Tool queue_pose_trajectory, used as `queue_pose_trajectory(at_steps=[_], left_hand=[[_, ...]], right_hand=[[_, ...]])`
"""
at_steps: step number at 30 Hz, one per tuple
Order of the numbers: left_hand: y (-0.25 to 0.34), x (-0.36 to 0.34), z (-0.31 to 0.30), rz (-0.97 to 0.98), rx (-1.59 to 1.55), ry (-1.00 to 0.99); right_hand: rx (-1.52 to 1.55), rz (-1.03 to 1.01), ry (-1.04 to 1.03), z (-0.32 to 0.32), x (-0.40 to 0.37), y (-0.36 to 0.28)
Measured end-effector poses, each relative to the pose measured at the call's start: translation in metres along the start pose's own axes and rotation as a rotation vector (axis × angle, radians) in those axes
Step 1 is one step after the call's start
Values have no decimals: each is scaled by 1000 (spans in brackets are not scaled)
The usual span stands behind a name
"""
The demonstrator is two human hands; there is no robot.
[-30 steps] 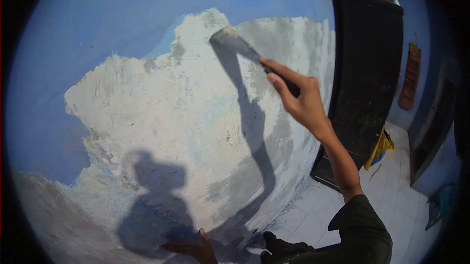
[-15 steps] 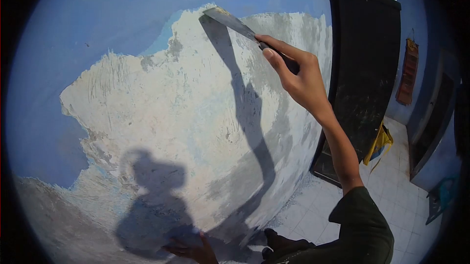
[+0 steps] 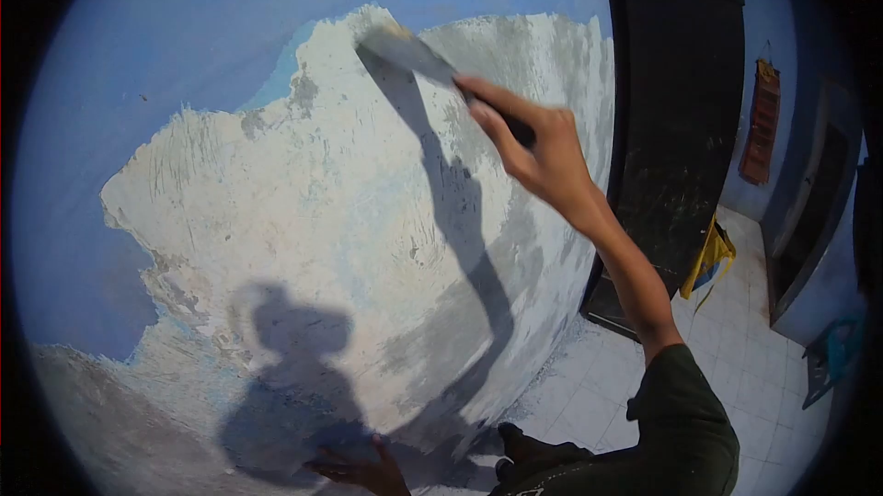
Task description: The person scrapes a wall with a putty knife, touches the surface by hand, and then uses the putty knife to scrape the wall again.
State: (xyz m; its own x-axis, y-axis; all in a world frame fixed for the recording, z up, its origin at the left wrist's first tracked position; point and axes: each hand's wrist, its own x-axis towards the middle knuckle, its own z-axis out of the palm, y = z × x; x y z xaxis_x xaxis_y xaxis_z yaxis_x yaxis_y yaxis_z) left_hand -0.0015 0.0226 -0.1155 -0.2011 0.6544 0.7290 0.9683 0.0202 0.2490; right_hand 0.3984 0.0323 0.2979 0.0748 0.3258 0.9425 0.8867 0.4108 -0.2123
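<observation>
My right hand [image 3: 544, 154] is wrapped round the dark handle of a paint scraper [image 3: 412, 53], its thumb and forefinger pointing up toward the blade. The blade is smeared by motion and lies over the scraped patch [image 3: 340, 174] of the wall, just below the ragged edge of the blue paint [image 3: 230, 27]. A long shadow of my arm and the scraper runs down the patch. Low in the view, my left hand [image 3: 361, 472] has its fingers spread close to the lower wall, in the shadow of my head and body.
A tall black panel [image 3: 676, 128] stands right of the wall. Beyond it are a yellow bag [image 3: 710, 262] near the white tiled floor [image 3: 575, 399], a reddish-brown hanging [image 3: 762, 124] on the far wall and a teal object [image 3: 832, 358] at far right. Pale debris lies along the wall's foot.
My right hand has drawn the scraper slightly down and left, away from the blue paint's upper edge. The view has shifted a little. My left hand stays low with fingers spread.
</observation>
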Motion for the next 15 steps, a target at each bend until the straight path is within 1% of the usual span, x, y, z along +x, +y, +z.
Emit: queue_pose_trajectory(at_steps=[1,3,4,7,10,12,14,15], left_hand=[[-2,-4,-1,13,14,-7],[-3,-6,0,22,40,-6],[-2,-8,2,31,85,-6],[0,-8,0,-33,-9,2],[8,-7,-1,-80,-111,4],[6,-3,-1,-61,-76,2],[3,-3,-2,-49,-63,3],[0,-2,-3,-45,-57,-4]], right_hand=[[-2,-46,35,0,5,-2],[75,-66,59,-5,3,-6],[67,-97,64,-5,-2,2],[29,-89,43,-2,-14,6],[56,31,16,-3,-8,-3],[68,107,-28,-7,-7,-7],[102,94,-30,-8,-11,-4],[80,31,6,-2,-18,1]])
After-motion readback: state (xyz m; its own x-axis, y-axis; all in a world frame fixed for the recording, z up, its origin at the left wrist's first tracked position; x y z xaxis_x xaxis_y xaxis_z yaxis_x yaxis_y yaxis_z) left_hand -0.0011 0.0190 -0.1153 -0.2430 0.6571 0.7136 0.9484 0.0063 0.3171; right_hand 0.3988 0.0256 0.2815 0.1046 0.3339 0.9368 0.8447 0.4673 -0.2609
